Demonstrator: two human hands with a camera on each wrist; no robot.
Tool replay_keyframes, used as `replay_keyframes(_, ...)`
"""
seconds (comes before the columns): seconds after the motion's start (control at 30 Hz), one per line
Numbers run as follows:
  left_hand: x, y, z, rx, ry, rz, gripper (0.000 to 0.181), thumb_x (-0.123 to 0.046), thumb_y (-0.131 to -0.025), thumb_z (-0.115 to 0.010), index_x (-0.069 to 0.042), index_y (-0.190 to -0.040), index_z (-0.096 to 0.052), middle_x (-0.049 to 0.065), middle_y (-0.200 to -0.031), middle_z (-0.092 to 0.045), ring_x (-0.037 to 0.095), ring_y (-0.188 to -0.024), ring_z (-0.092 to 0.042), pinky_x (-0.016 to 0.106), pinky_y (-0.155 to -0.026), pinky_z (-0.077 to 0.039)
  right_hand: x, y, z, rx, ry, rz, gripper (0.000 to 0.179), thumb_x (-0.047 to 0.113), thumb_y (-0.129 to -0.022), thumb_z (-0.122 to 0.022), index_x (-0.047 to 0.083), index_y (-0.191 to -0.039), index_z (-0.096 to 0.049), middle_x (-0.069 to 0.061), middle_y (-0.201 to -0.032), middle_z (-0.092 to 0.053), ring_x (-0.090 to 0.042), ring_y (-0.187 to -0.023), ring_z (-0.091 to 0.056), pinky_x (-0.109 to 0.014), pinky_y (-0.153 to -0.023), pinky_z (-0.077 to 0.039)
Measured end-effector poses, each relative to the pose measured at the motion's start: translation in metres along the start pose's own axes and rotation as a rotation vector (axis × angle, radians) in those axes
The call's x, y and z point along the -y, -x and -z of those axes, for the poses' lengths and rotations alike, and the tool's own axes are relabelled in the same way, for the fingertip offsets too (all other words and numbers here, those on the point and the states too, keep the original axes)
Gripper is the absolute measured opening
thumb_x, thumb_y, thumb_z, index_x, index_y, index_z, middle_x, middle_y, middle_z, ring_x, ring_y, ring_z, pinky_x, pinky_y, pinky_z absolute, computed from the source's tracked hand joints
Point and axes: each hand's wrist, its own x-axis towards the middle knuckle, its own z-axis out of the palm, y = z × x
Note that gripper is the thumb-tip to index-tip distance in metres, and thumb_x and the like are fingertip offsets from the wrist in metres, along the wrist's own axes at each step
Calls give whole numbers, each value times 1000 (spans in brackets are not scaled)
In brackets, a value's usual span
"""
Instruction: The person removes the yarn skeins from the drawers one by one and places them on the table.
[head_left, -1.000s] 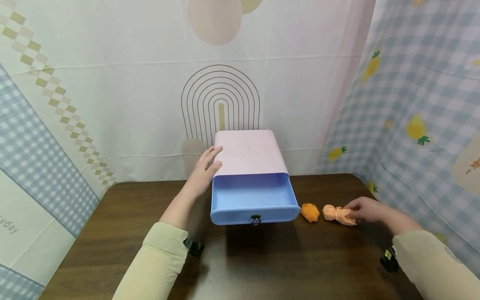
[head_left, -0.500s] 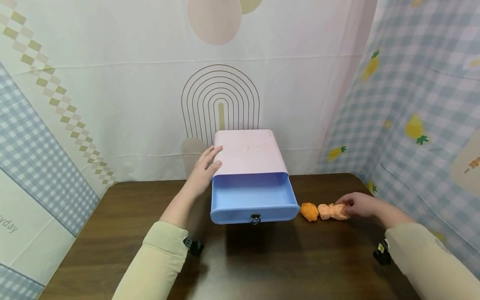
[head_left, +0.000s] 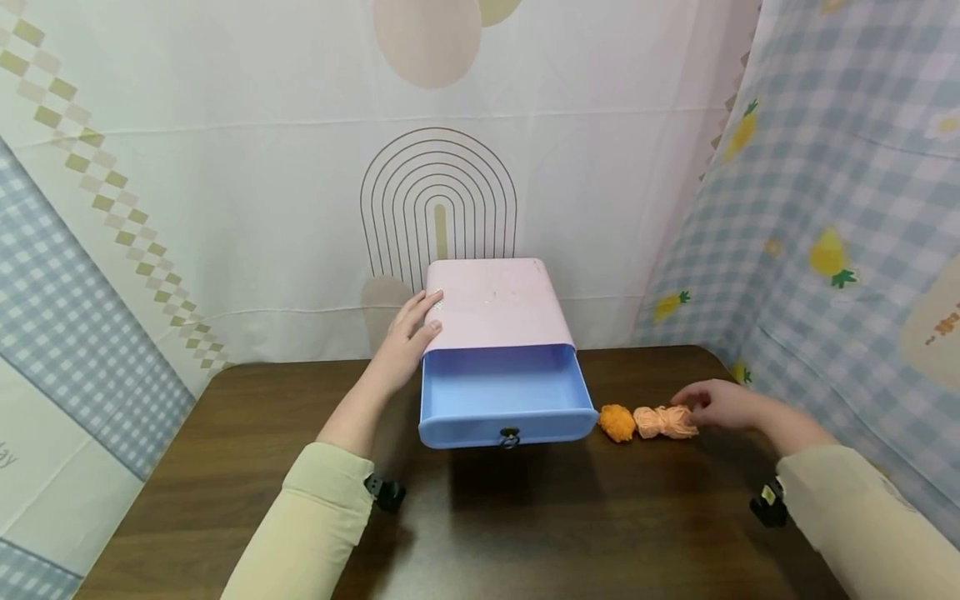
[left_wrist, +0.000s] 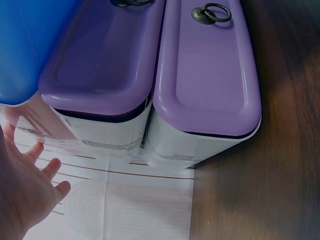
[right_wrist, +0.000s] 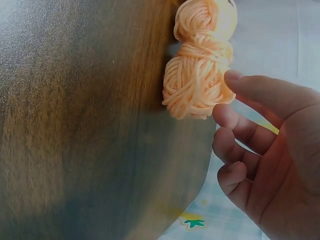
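Tabletop (head_left: pixel 525 517): yarn (head_left: pixel 664 422) against fingers (right_wrist: pixel 235 116)

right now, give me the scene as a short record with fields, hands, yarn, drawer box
left hand: rests flat against the left side of the pink box, fingers straight
right hand: fingertips at the right end of the peach yarn skein, fingers loosely bent, no closed grip visible
peach yarn skein: lies on the table, right of the drawer
orange yarn ball: on the table between the drawer and the skein
blue drawer: pulled out toward the person, nothing visible inside, ring pull on its front
backdrop: patterned cloth behind and to both sides
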Motion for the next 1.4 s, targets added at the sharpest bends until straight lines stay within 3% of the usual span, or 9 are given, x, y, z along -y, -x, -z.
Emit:
replay_keyframes(0.37, 1, 0, 0, 1, -6, -7, 55, -46, -101, -44, -29, -153, -39, 5, -164, -16, 36, -150, -8, 68, -112, -10, 22, 16, -6, -145, 66, 14, 46, 28, -97, -64, -2, -131, -58, -4, -70, -51, -14, -54, -47, -32, -51, -44)
replay_keyframes(0.63, -1, 1, 1, 3, -9, -6, 55, -44, -101, -44, -29, -153, -39, 4, -164, -16, 36, -149, -7, 69, -112, -10, 34, 23, -22, -233, 85, 113, 37, 29, -98, -63, 6, -127, -64, -1, -75, -56, -10, -59, -47, -29, -52, -42)
replay_keyframes(0.77, -1, 0, 1, 0, -16, -9, 55, -44, -101, -44, -28, -153, -39, 5, -164, -17, 37, -149, -8, 69, -112, -9, 41, 26, -29, -251, 83, 125, 36, 29, -97, -64, 8, -126, -66, -2, -83, -62, -10, -64, -51, -28, -54, -45)
replay_keyframes(0.97, -1, 0, 1, -1, -12, -15, 55, -44, -101, -44, -27, -153, -40, 6, -164, -18, 37, -149, -9, 68, -112, -10, 52, 35, -39, -250, 53, 149, 35, 28, -97, -64, 10, -127, -65, -1, -81, -61, -10, -64, -52, -29, -54, -46)
replay_keyframes(1.4, 0, 0, 1, 1, -5, -20, 55, -44, -101, -43, -28, -153, -39, 5, -164, -17, 37, -149, -9, 68, -112, -10, 87, 48, -60, -250, -60, 344, 27, 21, -97, -65, 12, -122, -69, -2, -86, -65, -10, -68, -54, -27, -56, -47)
